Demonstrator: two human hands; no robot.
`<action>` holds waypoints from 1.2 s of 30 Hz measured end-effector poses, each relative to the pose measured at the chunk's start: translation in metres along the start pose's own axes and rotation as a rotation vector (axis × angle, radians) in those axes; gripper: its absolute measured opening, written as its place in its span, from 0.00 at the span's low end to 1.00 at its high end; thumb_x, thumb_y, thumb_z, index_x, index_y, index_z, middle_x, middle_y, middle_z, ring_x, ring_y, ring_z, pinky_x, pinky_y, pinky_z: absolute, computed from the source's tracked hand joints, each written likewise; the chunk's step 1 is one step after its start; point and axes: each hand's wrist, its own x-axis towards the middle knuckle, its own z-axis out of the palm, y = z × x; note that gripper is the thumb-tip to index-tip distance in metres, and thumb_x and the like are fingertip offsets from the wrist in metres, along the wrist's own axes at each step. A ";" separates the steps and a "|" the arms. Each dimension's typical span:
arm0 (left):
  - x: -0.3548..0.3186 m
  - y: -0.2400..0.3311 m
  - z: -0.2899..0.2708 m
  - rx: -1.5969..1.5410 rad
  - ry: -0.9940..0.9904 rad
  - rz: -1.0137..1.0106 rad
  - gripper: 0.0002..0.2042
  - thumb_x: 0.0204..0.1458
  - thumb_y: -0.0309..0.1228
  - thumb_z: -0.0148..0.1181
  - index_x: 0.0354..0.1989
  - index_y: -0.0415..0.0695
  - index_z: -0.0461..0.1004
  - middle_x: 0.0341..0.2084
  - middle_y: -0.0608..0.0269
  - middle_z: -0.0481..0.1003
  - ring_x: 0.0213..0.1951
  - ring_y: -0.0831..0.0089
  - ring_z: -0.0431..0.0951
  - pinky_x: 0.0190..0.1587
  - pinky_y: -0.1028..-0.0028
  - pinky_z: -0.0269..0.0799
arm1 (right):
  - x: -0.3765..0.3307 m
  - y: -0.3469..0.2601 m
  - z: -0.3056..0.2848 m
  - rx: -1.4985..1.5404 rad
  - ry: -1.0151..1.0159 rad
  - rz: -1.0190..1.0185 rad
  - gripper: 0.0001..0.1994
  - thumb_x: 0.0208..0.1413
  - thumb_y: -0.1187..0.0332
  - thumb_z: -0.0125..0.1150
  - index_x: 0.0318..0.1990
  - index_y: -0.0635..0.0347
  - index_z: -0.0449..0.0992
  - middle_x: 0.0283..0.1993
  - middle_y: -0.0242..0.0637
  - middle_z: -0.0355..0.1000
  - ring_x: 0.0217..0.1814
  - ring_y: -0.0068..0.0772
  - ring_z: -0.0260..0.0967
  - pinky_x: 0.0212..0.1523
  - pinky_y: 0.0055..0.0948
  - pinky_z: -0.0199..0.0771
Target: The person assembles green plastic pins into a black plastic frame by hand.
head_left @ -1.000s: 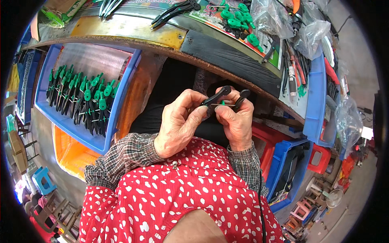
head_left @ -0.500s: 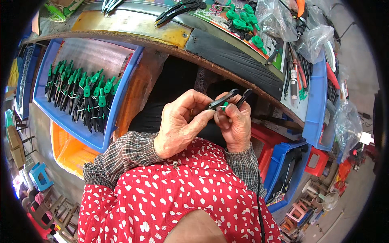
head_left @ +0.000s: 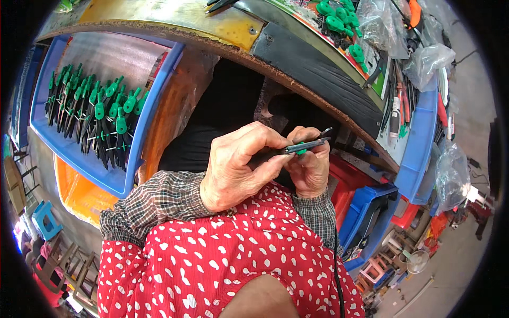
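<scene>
Both hands meet over my lap, just below the workbench edge. My left hand (head_left: 238, 167) pinches the near end of a slim black two-armed tool (head_left: 317, 143) between thumb and fingers. Opposite it, my right hand (head_left: 312, 176) is closed around the tool's middle, where a small green piece (head_left: 301, 151) shows between the arms. The arms point right, their tips past my right fingers. My left fingers hide the tool's near end. To the left, a blue tray (head_left: 139, 135) holds several black tools with green rounded heads (head_left: 121, 124), standing in rows.
The bench (head_left: 313, 63) curves across ahead of me. Green pieces (head_left: 339, 24) lie on it at the far right, near clear plastic bags (head_left: 429, 66). An orange crate (head_left: 79, 193) sits under the tray. A blue bin (head_left: 414, 172) and a red stool (head_left: 344, 177) stand right.
The black tool has turned in my hands; its arms now lie flatter and closer together. My view has shifted slightly, and both hands keep their hold.
</scene>
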 end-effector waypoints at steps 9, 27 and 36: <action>0.005 -0.013 -0.002 0.041 0.040 -0.012 0.08 0.42 0.20 0.66 0.33 0.36 0.76 0.27 0.58 0.77 0.26 0.74 0.78 0.28 0.79 0.72 | 0.007 0.007 -0.012 0.107 0.005 0.141 0.20 0.46 0.61 0.71 0.35 0.71 0.74 0.26 0.37 0.70 0.17 0.16 0.58 0.15 0.16 0.54; 0.008 -0.028 -0.003 0.089 0.090 -0.014 0.09 0.41 0.22 0.68 0.31 0.37 0.76 0.24 0.57 0.77 0.24 0.72 0.78 0.26 0.78 0.71 | 0.015 0.022 -0.022 0.136 0.020 0.209 0.17 0.42 0.67 0.73 0.33 0.72 0.75 0.29 0.38 0.70 0.22 0.20 0.63 0.18 0.15 0.56; 0.009 -0.029 -0.005 0.110 0.106 0.006 0.10 0.39 0.22 0.68 0.30 0.38 0.75 0.23 0.57 0.76 0.24 0.70 0.78 0.25 0.77 0.71 | 0.020 0.023 -0.012 0.072 0.030 0.070 0.18 0.40 0.71 0.74 0.37 0.71 0.74 0.30 0.38 0.71 0.24 0.23 0.67 0.21 0.18 0.67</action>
